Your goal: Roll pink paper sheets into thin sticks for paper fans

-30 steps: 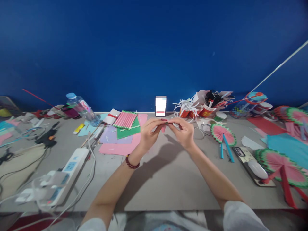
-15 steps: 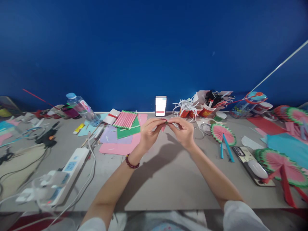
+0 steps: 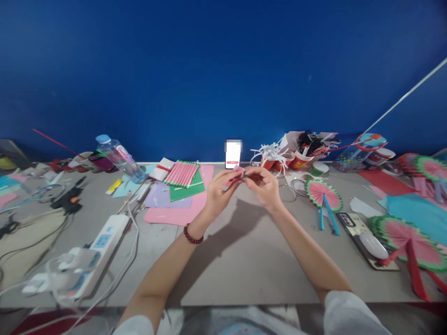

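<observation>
Above the middle of the desk, my left hand [image 3: 220, 191] and my right hand [image 3: 265, 187] meet fingertip to fingertip. Between them is a small piece of pink paper [image 3: 238, 168] with a bit of green at its right end. My left fingers pinch its pink part, and my right thumb and fingers close on the green end. Most of the paper is hidden by the fingers. Left of my hands, a pleated pink paper with green edges [image 3: 182, 174] lies on a green sheet [image 3: 195, 186]. A bead bracelet circles my left wrist.
A lit phone [image 3: 233, 154] stands against the blue wall. To the right are paper fans [image 3: 324, 194], cups of paper strips [image 3: 270, 162] and another phone under a white mouse [image 3: 373, 245]. On the left are a power strip [image 3: 104, 242], cables, a glue gun [image 3: 71, 197] and a bottle [image 3: 122, 158].
Both hands have shifted and turned slightly, with the fingertips still together. More of the pink paper now shows above my left fingers. Everything else lies as before.
</observation>
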Available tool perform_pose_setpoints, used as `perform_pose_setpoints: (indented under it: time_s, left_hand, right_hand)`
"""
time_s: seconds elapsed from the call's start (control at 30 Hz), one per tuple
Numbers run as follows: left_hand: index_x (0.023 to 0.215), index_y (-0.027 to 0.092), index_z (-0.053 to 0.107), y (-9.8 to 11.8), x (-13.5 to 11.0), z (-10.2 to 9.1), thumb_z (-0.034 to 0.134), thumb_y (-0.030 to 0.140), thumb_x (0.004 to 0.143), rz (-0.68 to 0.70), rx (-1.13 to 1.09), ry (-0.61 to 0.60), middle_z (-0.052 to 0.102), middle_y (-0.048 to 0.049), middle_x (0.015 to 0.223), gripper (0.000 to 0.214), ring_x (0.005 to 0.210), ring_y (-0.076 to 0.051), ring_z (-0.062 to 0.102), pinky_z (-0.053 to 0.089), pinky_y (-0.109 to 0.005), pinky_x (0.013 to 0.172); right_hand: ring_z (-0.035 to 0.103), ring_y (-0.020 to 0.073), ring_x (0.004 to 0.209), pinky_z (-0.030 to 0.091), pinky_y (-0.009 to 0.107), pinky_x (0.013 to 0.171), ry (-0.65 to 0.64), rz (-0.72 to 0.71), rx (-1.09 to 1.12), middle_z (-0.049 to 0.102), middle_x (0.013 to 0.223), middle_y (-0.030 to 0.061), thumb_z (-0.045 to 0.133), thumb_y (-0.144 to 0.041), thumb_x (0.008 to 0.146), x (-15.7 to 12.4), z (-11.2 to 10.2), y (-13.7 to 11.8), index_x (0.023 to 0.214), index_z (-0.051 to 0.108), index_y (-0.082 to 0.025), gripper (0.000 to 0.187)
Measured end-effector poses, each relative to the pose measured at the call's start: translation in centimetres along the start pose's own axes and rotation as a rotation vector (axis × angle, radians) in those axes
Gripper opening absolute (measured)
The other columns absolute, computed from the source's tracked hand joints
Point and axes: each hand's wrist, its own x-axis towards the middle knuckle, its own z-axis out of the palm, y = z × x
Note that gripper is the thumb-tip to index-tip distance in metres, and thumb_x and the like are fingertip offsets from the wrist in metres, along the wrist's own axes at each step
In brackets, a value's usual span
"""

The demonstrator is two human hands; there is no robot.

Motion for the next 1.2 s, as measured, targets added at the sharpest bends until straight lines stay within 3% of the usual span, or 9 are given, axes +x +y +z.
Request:
perform_pose_setpoints:
  time_s: [0.23, 0.7, 1.2]
  left_hand:
    - [0.098, 0.018, 0.068, -0.1, -0.2, 0.3, 0.06, 0.014, 0.084, 0.096, 0.034, 0.069, 0.07, -0.008, 0.098, 0.017, 0.091, -0.016, 0.066, 0.057, -0.029, 0.078]
    - [0.091, 0.018, 0.069, 0.5, -0.2, 0.2, 0.06, 0.014, 0.084, 0.132, 0.134, 0.142, 0.072, -0.0065, 0.091, 0.012, 0.084, -0.015, 0.068, 0.058, -0.028, 0.074]
    - [0.091, 0.017, 0.069, 0.3, -0.1, 0.1, 0.058, 0.013, 0.084, 0.162, 0.173, 0.129, 0.072, -0.0074, 0.093, 0.013, 0.087, -0.015, 0.068, 0.057, -0.028, 0.077]
  right_hand:
    - [0.066, 0.0161, 0.084, 0.055, 0.031, 0.08, -0.038, 0.025, 0.011, 0.069, 0.085, 0.0027, 0.07, -0.031, 0.073, 0.0, 0.0, -0.1, 0.08, 0.066, -0.021, 0.013]
    - [0.065, 0.016, 0.084, 0.055, 0.032, 0.08, -0.019, -0.035, -0.034, 0.068, 0.086, 0.0028, 0.069, -0.031, 0.075, -0.3, 0.3, -0.4, 0.081, 0.068, -0.023, 0.01]
    - [0.063, 0.0149, 0.086, 0.055, 0.03, 0.079, -0.039, -0.042, -0.067, 0.065, 0.088, 0.0025, 0.066, -0.031, 0.079, -0.3, 0.3, -0.1, 0.083, 0.064, -0.022, 0.011]
